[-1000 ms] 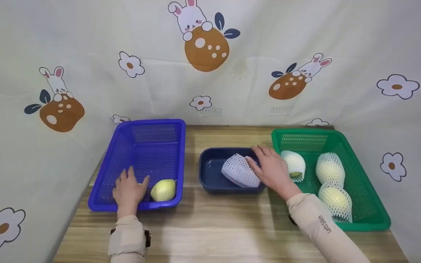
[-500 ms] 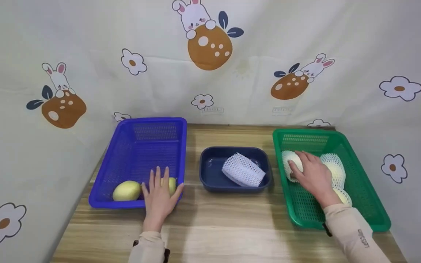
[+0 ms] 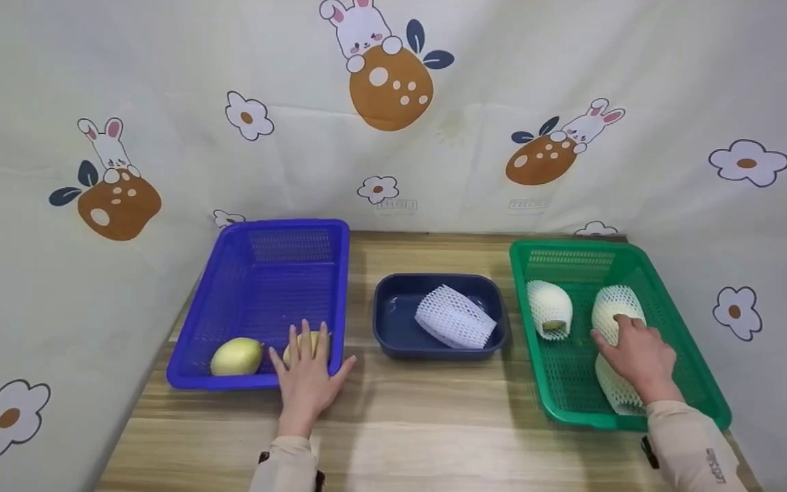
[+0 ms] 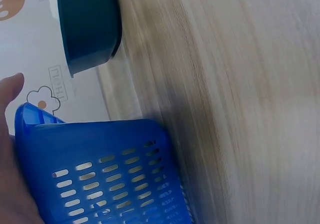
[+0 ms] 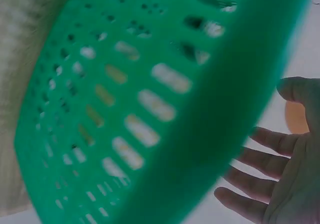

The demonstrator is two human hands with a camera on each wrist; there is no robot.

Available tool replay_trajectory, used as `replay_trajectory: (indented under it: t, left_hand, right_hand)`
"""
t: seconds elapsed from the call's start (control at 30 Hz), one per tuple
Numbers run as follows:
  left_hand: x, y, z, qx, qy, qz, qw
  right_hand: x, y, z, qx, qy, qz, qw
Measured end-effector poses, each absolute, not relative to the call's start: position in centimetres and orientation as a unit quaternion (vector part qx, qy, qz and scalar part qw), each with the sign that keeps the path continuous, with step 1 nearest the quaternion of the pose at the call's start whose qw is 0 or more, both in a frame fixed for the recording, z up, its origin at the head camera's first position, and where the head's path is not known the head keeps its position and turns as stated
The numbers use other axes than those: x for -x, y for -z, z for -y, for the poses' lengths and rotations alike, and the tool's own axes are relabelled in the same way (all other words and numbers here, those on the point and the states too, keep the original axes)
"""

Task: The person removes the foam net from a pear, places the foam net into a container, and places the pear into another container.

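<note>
In the head view my left hand [image 3: 308, 383] lies with spread fingers over the front right corner of the blue basket [image 3: 188, 381]. Beneath those fingers is a yellow-green pear [image 3: 315, 339], partly covered; whether they touch is unclear. Another bare pear [image 3: 237, 357] lies to its left. My right hand [image 3: 639, 359] hovers over the green basket [image 3: 537, 383], above two pears in white foam nets, one toward the back [image 3: 617, 307] and one toward the front [image 3: 615, 388]. Its fingers are loosely bent in the right wrist view, holding nothing visible. A third netted pear [image 3: 549, 307] lies at the left.
Between the baskets stands a dark blue tray [image 3: 397, 348] with white foam netting [image 3: 455, 318] in it. All three containers rest on a wooden table [image 3: 427, 424]. A printed cloth [image 3: 462, 164] hangs behind and at both sides.
My left hand has moved right from the basket's left pear to the right one. My right hand has gone from the tray, past the left netted pear, to the right-hand netted pears.
</note>
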State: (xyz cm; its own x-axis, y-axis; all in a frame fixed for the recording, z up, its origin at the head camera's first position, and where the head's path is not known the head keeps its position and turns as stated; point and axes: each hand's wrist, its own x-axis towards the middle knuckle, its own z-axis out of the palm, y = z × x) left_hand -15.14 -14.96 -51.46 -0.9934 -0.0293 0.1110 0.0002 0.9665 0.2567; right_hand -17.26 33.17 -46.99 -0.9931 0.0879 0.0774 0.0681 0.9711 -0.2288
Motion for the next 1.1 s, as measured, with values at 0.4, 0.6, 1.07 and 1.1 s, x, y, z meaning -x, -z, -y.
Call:
replay_trajectory:
  t: [0.4,0.6,1.07,1.1]
  left_hand:
    - [15.0,51.4,15.0,-0.005,0.130,0.990,0.062]
    - [15.1,51.6,15.1,-0.006,0.129,0.990,0.062]
    - [15.0,51.4,15.0,-0.011,0.130,0.990,0.059]
    - [15.0,51.4,15.0,-0.012,0.129,0.990,0.059]
  right_hand:
    - [16.3,48.7,-36.5,0.081,-0.130,0.980,-0.125]
    - [16.1,49.7,-36.4,0.079,-0.148,0.974,-0.153]
    - [16.0,49.7,-35.6,0.070,-0.144,0.980,-0.117]
    - [16.1,49.3,-35.6,0.070,-0.145,0.980,-0.119]
